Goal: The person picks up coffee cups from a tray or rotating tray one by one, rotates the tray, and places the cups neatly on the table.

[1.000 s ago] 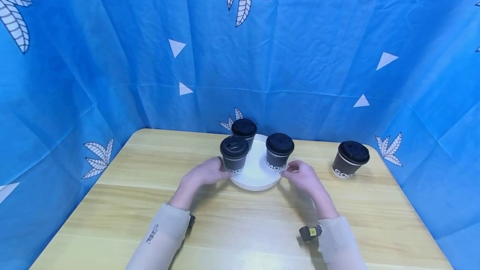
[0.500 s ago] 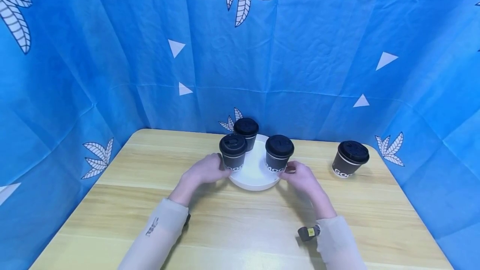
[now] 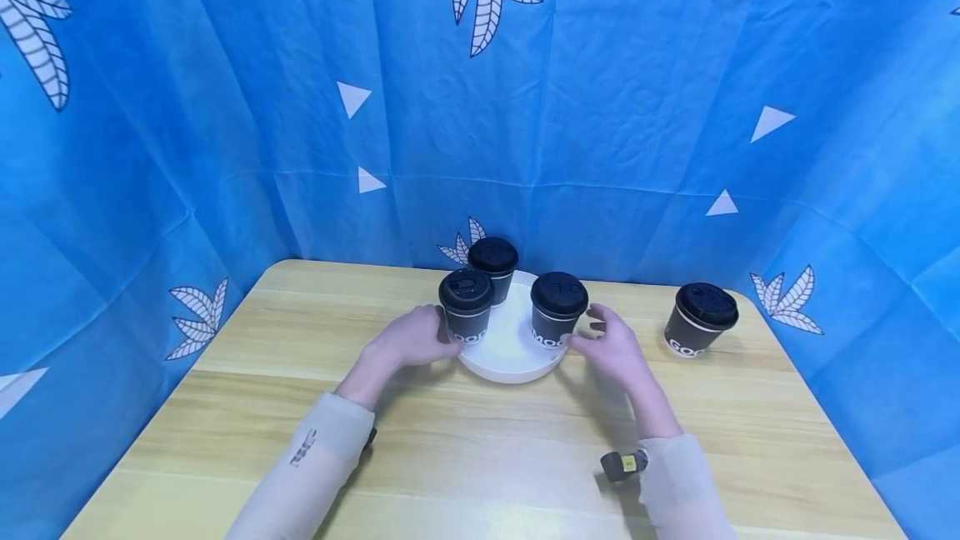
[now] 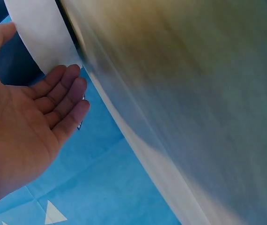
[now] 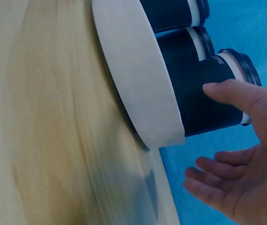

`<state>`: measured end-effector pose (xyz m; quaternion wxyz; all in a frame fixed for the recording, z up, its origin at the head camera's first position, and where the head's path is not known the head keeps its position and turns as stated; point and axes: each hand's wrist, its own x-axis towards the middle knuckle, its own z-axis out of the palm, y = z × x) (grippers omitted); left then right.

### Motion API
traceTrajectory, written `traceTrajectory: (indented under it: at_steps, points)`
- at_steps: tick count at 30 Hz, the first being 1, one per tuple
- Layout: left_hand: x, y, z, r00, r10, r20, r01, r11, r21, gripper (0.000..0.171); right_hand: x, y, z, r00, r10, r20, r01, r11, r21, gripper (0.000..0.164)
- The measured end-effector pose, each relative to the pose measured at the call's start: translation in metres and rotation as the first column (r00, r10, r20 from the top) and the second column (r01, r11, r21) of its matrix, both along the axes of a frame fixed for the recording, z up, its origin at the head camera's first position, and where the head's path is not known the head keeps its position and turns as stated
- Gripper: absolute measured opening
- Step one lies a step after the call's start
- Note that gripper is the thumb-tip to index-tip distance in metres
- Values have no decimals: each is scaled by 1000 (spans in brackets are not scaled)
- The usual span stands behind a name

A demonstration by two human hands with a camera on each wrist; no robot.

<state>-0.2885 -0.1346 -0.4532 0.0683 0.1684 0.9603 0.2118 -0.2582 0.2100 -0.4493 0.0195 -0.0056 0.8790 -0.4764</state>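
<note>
A shallow, round white tray (image 3: 510, 375) sits near the table's back edge and bears three dark lidded paper coffee cups: a front-left cup (image 3: 467, 307), a back cup (image 3: 492, 257) and a right cup (image 3: 558, 311). My left hand (image 3: 411, 338) holds the tray's left side. In the left wrist view its thumb meets the rim and its bent fingertips touch the outer wall (image 4: 44, 35). My right hand (image 3: 611, 347), fingers loosely bent and spread, is beside the right cup; in the right wrist view its thumb overlaps that cup (image 5: 208, 101) and the other fingers stand off the tray.
Another lidded coffee cup (image 3: 697, 323) stands alone on the wooden table (image 3: 480, 457), toward the back right corner. Blue curtain (image 3: 630, 107) with white leaf and triangle prints hangs along the back and both sides.
The tray's cups have shifted slightly clockwise: the back one right, the right one nearer me. My right hand has loosened from the rim and opened outward. My left hand stays at its side.
</note>
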Motion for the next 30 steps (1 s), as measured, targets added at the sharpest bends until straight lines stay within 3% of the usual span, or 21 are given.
traceTrajectory:
  at_steps: [8,15,30]
  points:
    - [0,0,0,999,-2,-39,1,1000,-22,52,-3,-1,0,993,-29,-118,9,986,-169,100]
    - [-1,0,0,996,-20,-92,16,999,-42,55,-5,-10,-8,986,-78,-147,34,959,-280,107]
    - [-5,-2,-5,980,-52,-191,34,995,-93,78,-10,-21,-19,988,-66,-137,15,938,-347,105]
